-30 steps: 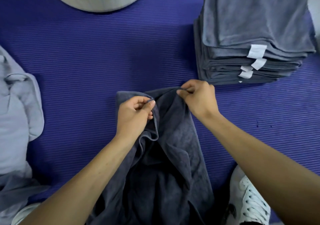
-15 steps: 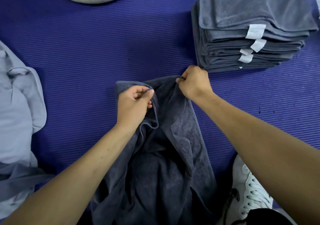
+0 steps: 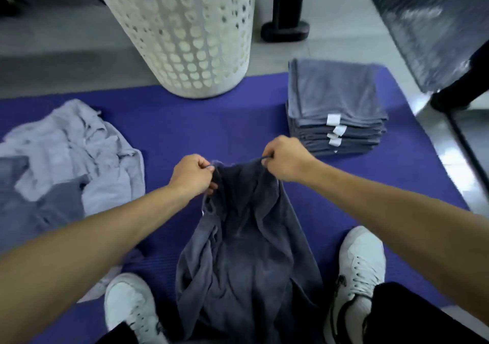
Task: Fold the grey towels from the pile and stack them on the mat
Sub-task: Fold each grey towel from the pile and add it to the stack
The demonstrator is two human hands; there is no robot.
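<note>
A dark grey towel (image 3: 246, 259) hangs crumpled between my arms over the purple mat (image 3: 169, 132). My left hand (image 3: 191, 175) grips its top edge on the left. My right hand (image 3: 284, 158) grips the same edge on the right, and the edge sags a little between my fists. A neat stack of folded grey towels (image 3: 334, 111) with white labels sits on the mat's far right. The unfolded pile of light and grey towels (image 3: 63, 153) lies on the left of the mat.
A white perforated laundry basket (image 3: 185, 31) stands at the mat's far edge. My white shoes (image 3: 360, 269) rest on the mat either side of the towel. A black stand base (image 3: 284, 30) and dark furniture sit on the pale floor behind and to the right.
Both hands have lifted the towel's top edge off the mat and drawn it apart. The view has tilted up, bringing the basket, pile and floor into sight.
</note>
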